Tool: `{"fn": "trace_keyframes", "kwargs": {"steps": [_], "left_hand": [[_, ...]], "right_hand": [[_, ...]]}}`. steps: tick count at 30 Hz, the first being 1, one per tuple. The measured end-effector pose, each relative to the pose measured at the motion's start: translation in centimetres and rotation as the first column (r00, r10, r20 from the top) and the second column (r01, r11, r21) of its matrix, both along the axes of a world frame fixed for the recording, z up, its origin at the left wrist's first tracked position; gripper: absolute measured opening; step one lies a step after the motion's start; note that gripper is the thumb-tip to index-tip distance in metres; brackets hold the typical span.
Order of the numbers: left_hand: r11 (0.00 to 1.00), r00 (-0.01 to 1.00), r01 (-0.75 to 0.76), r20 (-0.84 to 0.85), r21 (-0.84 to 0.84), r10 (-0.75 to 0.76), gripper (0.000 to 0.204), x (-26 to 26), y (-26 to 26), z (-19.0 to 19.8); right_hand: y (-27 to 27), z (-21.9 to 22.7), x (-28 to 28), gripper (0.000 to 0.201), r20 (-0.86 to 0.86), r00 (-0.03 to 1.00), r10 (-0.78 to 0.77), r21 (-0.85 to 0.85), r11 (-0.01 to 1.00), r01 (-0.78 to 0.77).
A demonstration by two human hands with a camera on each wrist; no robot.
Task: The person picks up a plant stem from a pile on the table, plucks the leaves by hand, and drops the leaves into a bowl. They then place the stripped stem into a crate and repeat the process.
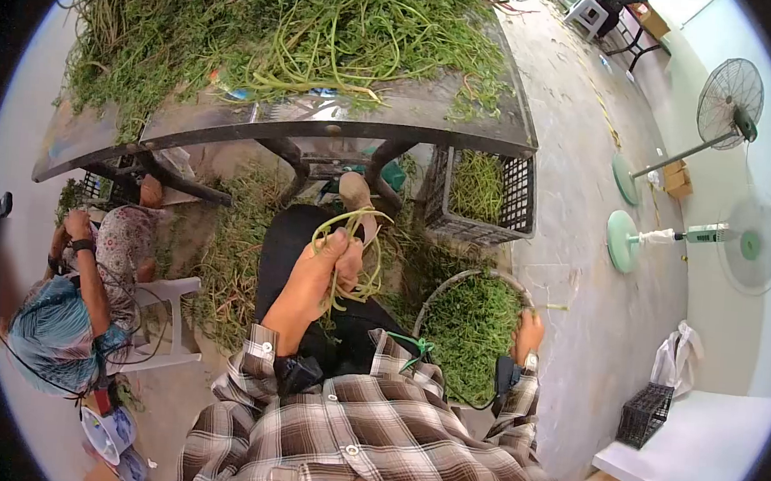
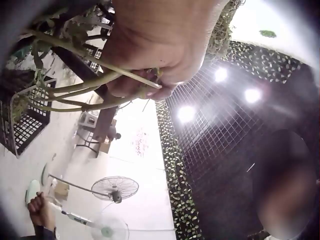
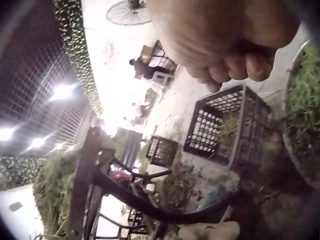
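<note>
In the head view my left hand [image 1: 325,272] is raised over my lap, fingers curled round a small bunch of long green stems [image 1: 374,280]. Those stems [image 2: 90,82] loop out past the fingertips in the left wrist view. Out to the right, my right hand [image 1: 529,333] is at the edge of a round basket [image 1: 429,299] filled with leafy greens [image 1: 473,336]. A short stem piece [image 1: 557,307] sticks out at its fingertips. The right wrist view shows this hand [image 3: 230,45] with curled fingers; what they pinch is hidden there.
A table [image 1: 322,122] heaped with greens [image 1: 293,28] stands in front. Beneath its right end is a black crate [image 1: 480,227] holding stems. Loose greens [image 1: 232,265] cover the floor. Another person [image 1: 68,308] sits at left. Two fans [image 1: 730,104] stand at right.
</note>
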State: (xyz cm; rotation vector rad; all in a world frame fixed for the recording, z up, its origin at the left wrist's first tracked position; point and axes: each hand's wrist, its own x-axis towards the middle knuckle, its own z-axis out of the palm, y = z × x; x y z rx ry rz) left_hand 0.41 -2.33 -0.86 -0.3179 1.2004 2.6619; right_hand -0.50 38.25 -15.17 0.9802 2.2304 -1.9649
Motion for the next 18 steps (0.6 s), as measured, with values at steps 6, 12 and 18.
{"fn": "trace_keyframes", "kwargs": {"steps": [6,12,18], "left_hand": [[0.997,0.999,-0.016,-0.050,0.080,0.020,0.043,-0.3,-0.2,-0.1],[0.966,0.996,-0.057,-0.047,0.254,0.071,0.040,-0.2,-0.9,-0.8],[0.916,0.986,-0.165,0.027,0.366,0.167,0.037,-0.6,-0.5,-0.9]], "right_hand": [[5.6,-6.2,5.0,0.018,0.093,0.988,-0.122,0.010,0.993,0.121],[9.4,-11.4,7.6,0.018,0.217,0.917,-0.334,-0.208,0.902,0.378],[6.4,-8.6,6.4,0.015,0.241,0.949,-0.205,-0.124,0.963,0.240]]}}
